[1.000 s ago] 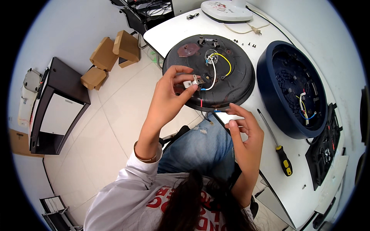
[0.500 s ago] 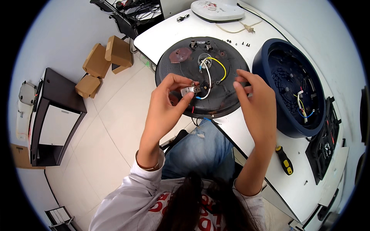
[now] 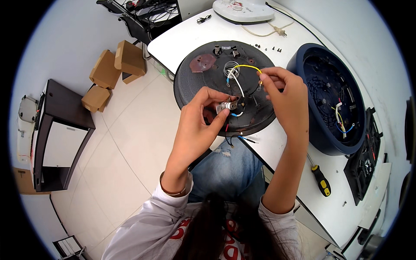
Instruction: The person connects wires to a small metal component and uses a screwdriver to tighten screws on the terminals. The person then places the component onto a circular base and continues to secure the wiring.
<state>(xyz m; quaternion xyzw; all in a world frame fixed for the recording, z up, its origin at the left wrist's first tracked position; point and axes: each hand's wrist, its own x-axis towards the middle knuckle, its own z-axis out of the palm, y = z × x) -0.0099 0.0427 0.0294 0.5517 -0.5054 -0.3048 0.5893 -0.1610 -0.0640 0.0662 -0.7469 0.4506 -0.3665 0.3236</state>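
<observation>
A round black metal plate [image 3: 186, 89] lies over the table's near edge, with a coil spring and wires at its middle. Above the plate's near part, my left hand [image 3: 195, 123] pinches a small metal-and-white thermostat-like part [image 3: 224, 106] between thumb and fingers. A white wire [image 3: 238, 83] runs down from the spring toward that part. My right hand [image 3: 284, 95], closed at the plate's right side, grips the yellow wire [image 3: 248, 66] near its ring-terminal end. Its fingertips partly cover the wire.
A dark blue round housing [image 3: 299, 65] with loose wires inside stands to the right. Near it lie a black-and-yellow screwdriver [image 3: 321, 180] and a black tool tray [image 3: 364, 173]. Small screws [image 3: 276, 50] and a white appliance base [image 3: 242, 12] sit at the back.
My right hand has moved up and left and taken hold of the yellow wire, whose end is now raised. My left hand has shifted right with the thermostat-like part.
</observation>
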